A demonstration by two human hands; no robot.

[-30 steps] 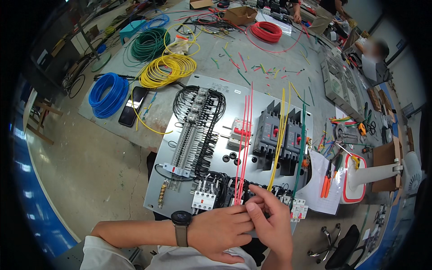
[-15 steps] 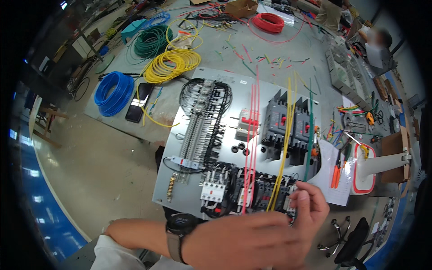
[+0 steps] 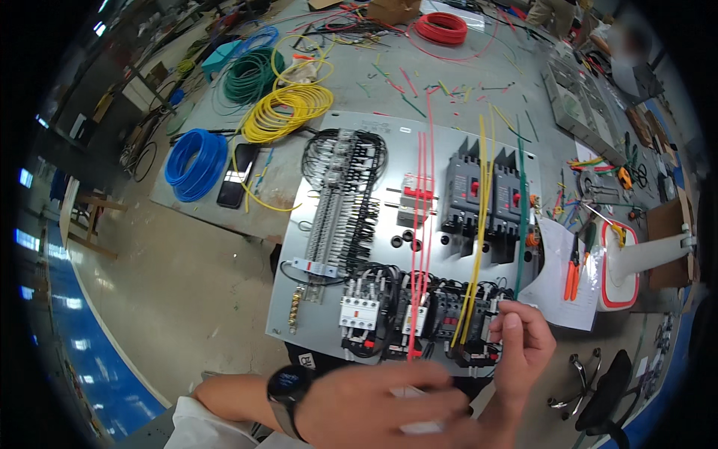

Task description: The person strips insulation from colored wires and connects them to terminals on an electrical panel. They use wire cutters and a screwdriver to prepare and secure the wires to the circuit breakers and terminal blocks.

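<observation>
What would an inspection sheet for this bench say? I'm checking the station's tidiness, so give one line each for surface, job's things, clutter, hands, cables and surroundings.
Surface: grey work table, with a grey mounting panel lying on it.
Job's things: panel carries a terminal strip, two black breakers and contactors along the near edge.
Clutter: cut wire scraps, a phone, orange-handled pliers, a paper sheet.
Hands: right hand pinches at the green wire by the contactors; left hand is blurred below the panel, grip unclear.
Cables: blue coil, yellow coil, green coil, red coil; red wires and yellow wires run down the panel.
Surroundings: concrete floor, a blurred person far right.
</observation>
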